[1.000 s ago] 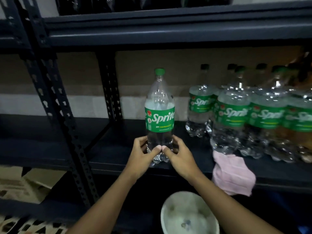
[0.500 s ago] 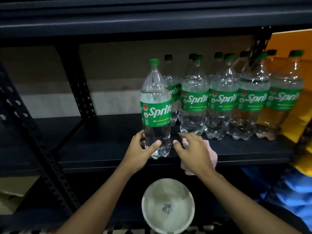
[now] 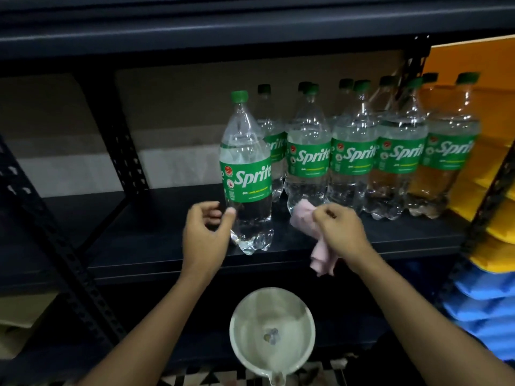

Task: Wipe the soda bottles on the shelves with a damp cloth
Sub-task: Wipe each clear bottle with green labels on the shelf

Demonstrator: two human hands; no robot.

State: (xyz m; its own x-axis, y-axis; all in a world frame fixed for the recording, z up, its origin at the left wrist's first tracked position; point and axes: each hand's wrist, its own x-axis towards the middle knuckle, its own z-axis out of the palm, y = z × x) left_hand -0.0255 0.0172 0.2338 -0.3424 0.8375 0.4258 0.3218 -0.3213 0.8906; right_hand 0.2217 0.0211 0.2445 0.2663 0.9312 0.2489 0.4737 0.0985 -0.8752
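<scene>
While the right hand (image 3: 342,232) is gripping a crumpled pink cloth (image 3: 320,254) over the front edge of the dark metal shelf (image 3: 139,238), the left hand (image 3: 204,235) is hovering loosely curled, holding nothing, its thumb tip beside a clear plastic soda bottle with green label and cap (image 3: 248,174); contact is too blurred to judge; this bottle is standing upright near the front edge, just left of a row of matching bottles (image 3: 354,162) filling the shelf's right end; a pale round basin (image 3: 273,330) is sitting below the front edge.
</scene>
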